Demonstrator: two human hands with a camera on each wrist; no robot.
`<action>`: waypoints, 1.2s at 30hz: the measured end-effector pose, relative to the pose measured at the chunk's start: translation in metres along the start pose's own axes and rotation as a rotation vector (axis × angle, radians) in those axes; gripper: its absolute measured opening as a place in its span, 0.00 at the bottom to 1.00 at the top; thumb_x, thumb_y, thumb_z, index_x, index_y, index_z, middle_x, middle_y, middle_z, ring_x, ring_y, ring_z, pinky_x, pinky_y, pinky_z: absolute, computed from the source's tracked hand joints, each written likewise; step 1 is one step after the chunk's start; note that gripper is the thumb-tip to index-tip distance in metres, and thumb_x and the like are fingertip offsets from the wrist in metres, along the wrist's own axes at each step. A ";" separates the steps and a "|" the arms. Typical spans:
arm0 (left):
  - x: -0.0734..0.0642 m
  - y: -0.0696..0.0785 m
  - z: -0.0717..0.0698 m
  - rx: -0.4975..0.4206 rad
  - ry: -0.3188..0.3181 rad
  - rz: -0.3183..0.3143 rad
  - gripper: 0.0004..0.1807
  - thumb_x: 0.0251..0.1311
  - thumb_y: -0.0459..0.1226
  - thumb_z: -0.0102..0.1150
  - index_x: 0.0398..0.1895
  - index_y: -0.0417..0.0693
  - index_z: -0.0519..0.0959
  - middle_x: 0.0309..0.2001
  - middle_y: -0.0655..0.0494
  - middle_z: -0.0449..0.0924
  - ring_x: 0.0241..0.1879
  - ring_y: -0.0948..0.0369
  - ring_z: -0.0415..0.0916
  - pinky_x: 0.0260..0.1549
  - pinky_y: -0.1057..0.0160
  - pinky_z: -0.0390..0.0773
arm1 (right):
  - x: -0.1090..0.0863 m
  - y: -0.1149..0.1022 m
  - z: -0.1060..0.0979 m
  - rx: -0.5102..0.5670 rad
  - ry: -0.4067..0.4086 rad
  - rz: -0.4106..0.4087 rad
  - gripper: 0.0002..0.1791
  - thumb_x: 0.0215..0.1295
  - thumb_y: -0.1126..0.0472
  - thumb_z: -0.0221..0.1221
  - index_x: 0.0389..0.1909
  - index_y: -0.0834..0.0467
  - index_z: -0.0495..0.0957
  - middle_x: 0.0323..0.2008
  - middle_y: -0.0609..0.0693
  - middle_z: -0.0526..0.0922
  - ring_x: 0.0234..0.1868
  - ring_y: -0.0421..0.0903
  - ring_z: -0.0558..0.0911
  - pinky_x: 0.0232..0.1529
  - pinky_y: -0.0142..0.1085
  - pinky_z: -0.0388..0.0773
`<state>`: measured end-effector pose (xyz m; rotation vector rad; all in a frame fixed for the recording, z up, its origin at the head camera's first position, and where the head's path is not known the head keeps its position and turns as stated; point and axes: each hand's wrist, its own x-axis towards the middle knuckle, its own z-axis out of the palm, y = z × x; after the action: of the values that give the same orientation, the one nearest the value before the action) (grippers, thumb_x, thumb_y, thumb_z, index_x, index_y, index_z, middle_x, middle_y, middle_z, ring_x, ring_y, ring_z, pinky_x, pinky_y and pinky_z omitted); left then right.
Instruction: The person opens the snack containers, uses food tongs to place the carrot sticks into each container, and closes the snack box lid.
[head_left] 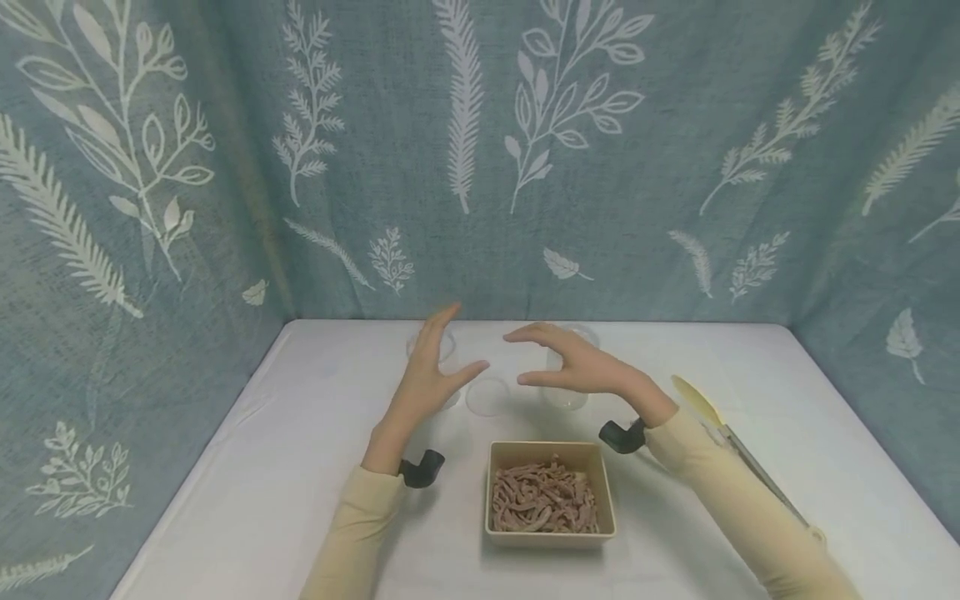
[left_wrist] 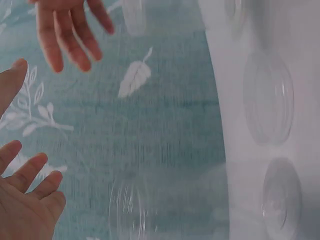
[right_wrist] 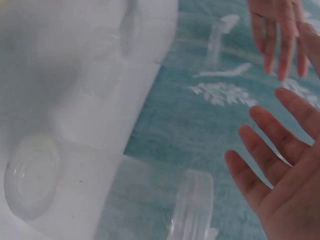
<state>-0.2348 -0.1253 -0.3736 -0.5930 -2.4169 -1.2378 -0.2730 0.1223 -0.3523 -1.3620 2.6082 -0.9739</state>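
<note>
My left hand [head_left: 429, 379] is raised over the table with fingers extended and thumb apart, holding nothing. Facing it, my right hand [head_left: 577, 362] is likewise spread and grips nothing. Behind the left hand stands a clear jar [left_wrist: 165, 210], partly hidden in the head view. A second clear jar [right_wrist: 115, 185] stands behind the right hand. Between the jars a round clear lid [head_left: 487, 397] lies flat on the table. Nearer the person, a beige rectangular box [head_left: 550, 540] contains brown strips [head_left: 543, 500] resembling dried meat. Neither hand touches any of these.
On the right lies a long utensil [head_left: 757, 469] with a yellow head and grey handle, partly behind the right sleeve. The white table [head_left: 247, 467] is bordered by blue-green leaf-patterned curtains [head_left: 405, 150]. Each wrist wears a black camera mount [head_left: 423, 469].
</note>
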 end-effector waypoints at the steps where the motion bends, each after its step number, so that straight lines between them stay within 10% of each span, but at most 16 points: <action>1: 0.000 0.001 0.003 -0.005 -0.015 0.001 0.44 0.53 0.44 0.66 0.70 0.49 0.53 0.69 0.49 0.54 0.69 0.50 0.50 0.64 0.43 0.57 | -0.002 0.000 -0.002 0.001 0.018 0.007 0.32 0.60 0.46 0.60 0.64 0.50 0.66 0.63 0.47 0.69 0.65 0.47 0.66 0.63 0.48 0.65; 20: 0.014 -0.007 0.057 -0.081 -0.342 -0.081 0.44 0.55 0.49 0.63 0.71 0.52 0.52 0.69 0.51 0.56 0.68 0.53 0.55 0.65 0.49 0.59 | -0.040 0.020 -0.011 0.065 0.288 0.170 0.29 0.62 0.52 0.59 0.64 0.48 0.65 0.64 0.50 0.65 0.66 0.52 0.61 0.63 0.58 0.60; 36: 0.033 -0.012 0.091 -0.116 -0.517 -0.110 0.45 0.56 0.50 0.61 0.71 0.47 0.49 0.69 0.46 0.56 0.67 0.49 0.57 0.63 0.49 0.63 | -0.042 0.048 0.011 0.131 0.368 0.436 0.48 0.53 0.44 0.65 0.70 0.54 0.52 0.68 0.60 0.56 0.66 0.60 0.59 0.62 0.58 0.62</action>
<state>-0.2799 -0.0497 -0.4160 -0.9204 -2.8387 -1.4167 -0.2785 0.1684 -0.3969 -0.5846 2.8424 -1.3835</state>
